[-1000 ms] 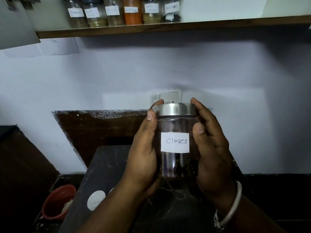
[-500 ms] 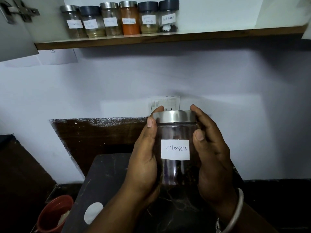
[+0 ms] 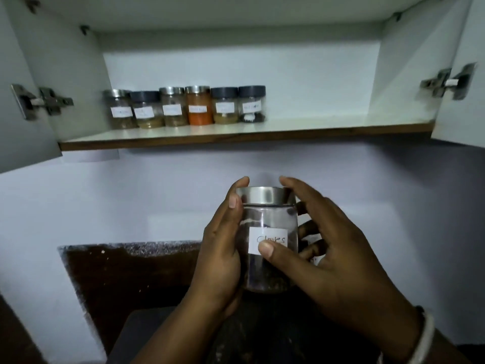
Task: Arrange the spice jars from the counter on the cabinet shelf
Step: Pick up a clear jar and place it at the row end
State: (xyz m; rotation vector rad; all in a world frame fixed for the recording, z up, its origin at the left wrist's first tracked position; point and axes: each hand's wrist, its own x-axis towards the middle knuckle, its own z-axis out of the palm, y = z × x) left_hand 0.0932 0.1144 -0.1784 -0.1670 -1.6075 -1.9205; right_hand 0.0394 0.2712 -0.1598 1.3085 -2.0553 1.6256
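Observation:
I hold a clear glass jar (image 3: 267, 219) with a steel lid and a white "Cloves" label, upright in front of the wall below the cabinet. My left hand (image 3: 223, 248) grips its left side, thumb up by the lid. My right hand (image 3: 330, 256) wraps the right side, its thumb lying across the label. Above, the white cabinet shelf (image 3: 328, 127) carries a row of several labelled spice jars (image 3: 183, 107) at its left half, one filled with orange powder (image 3: 199, 106).
Both cabinet doors stand open, the left door (image 3: 18, 101) and right door (image 3: 462, 95) with metal hinges facing inward. The shelf's right half is bare. A dark wooden board (image 3: 126, 274) leans on the wall above the dark counter (image 3: 147, 337).
My view has tilted up, showing the whole cabinet interior. The jar has risen toward the shelf, and my right thumb has slid onto the label.

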